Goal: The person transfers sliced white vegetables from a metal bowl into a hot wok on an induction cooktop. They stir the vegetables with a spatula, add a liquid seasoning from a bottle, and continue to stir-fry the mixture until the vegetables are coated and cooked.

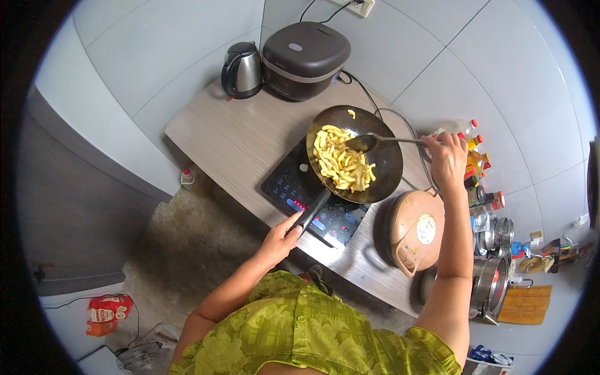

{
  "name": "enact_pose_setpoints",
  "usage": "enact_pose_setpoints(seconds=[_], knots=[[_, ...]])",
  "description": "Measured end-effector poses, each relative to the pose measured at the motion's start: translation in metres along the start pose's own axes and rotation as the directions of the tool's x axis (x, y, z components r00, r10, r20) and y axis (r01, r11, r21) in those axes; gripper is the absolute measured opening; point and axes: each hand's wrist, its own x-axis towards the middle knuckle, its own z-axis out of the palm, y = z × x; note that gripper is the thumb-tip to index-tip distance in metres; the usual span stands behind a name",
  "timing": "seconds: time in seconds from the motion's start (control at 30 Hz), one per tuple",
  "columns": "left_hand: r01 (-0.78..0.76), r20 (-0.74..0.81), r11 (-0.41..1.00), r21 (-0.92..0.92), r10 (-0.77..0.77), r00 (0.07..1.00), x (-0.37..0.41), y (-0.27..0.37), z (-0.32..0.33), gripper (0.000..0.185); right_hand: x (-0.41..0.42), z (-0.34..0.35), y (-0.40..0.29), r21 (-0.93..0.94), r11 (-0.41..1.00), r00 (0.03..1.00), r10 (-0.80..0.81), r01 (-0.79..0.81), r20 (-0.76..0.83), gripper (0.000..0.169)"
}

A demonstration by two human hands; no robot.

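Note:
A dark wok [386,164] stands on a black induction cooktop [276,180] whose red indicators are lit. Pale yellow strips of food [344,164] lie heaped in the wok's left half, and a stray piece clings near its far rim. My left hand [281,239] grips the wok's black handle [314,213]. From the right, my right hand [447,152] holds the long handle of a metal cooking ladle or spatula [368,141]. Its dark head touches the food. Which of the two it is, I cannot tell.
A steel electric kettle [248,70] and a dark rice cooker [304,61] stand at the back. Beside my right forearm is a tan-lidded electric cooking pan [417,229]. Bottles [476,161] and steel pots [490,281] line the right side. Power cords [365,91] run along the wall.

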Motion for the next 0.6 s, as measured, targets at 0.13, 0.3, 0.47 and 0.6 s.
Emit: enact_pose_setpoints(seconds=[0.13,0.3,0.47,0.6], knots=[[-0.02,-0.002,1.0,0.005,0.02,1.0,0.0,-0.001,0.0,0.044,0.015,0.045,0.018,-0.169,0.97,0.974,0.197,-0.177,0.108,0.029],[-0.033,0.001,0.997,0.065,0.033,0.999,0.0,0.0,-0.001,0.045,0.045,0.094,0.013,-0.166,0.963,0.939,0.249,-0.214,0.238,0.029],[-0.047,0.019,0.997,0.061,0.046,0.999,0.003,-0.008,-0.002,0.045,0.085,0.082,-0.031,0.009,1.0,0.962,0.004,-0.007,0.273,0.026],[0.004,0.002,1.0,0.021,-0.004,1.0,0.001,-0.004,-0.001,0.046,0.095,0.039,-0.052,0.069,0.974,0.966,-0.225,0.217,0.125,0.022]])
